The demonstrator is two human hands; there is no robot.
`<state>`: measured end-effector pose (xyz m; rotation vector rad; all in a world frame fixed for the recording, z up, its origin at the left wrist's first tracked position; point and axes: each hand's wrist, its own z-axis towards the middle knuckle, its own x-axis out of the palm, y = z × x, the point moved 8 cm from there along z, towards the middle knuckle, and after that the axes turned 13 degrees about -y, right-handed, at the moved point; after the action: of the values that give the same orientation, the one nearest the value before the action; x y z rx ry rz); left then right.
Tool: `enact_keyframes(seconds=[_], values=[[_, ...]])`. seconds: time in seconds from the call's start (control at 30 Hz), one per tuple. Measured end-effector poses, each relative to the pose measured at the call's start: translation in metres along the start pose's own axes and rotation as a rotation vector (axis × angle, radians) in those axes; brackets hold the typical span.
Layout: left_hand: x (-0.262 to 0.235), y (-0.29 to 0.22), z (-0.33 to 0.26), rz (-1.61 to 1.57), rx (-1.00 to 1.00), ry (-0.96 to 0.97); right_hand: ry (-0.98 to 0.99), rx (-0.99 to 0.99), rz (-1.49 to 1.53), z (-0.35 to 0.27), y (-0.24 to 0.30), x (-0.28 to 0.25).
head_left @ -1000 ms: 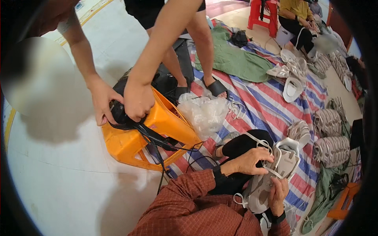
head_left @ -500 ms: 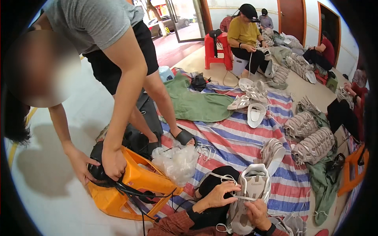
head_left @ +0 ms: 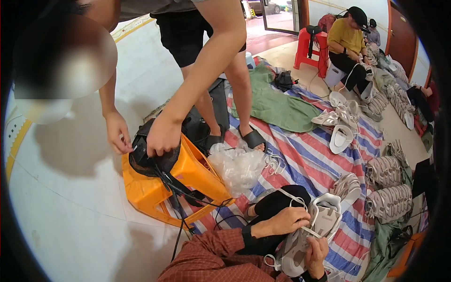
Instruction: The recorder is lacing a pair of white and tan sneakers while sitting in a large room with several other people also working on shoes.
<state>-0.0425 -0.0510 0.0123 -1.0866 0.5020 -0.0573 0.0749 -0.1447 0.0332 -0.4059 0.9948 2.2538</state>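
Over shoe (head_left: 293, 254), left grip (head_left: 284, 221) pinching lace (head_left: 310, 231); right grip (head_left: 317, 254) partly hidden, cannot tell.

Shoe (head_left: 292, 254) right of stool (head_left: 193, 162)

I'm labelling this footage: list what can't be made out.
All in the head view:
Underside of the shoe: hidden by its upper.
Palm of the left hand: hidden by its back.
Orange frame at right: cut off by the dark rim.
Person at the back: too small for detail.
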Motion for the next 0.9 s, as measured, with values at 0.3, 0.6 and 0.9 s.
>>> enact_keyframes(seconds=[0.3,0.6,0.9], values=[[-0.007,0.024,0.004,-0.315,-0.279,-0.128,0.044,-0.007,-0.028,0.001,0.003,0.003],[-0.004,0.03,0.005,-0.202,-0.243,-0.217,0.031,0.01,-0.038,0.001,0.001,0.005],[-0.007,0.023,0.006,-0.185,-0.232,-0.259,0.07,0.028,-0.031,-0.001,-0.002,0.007]])
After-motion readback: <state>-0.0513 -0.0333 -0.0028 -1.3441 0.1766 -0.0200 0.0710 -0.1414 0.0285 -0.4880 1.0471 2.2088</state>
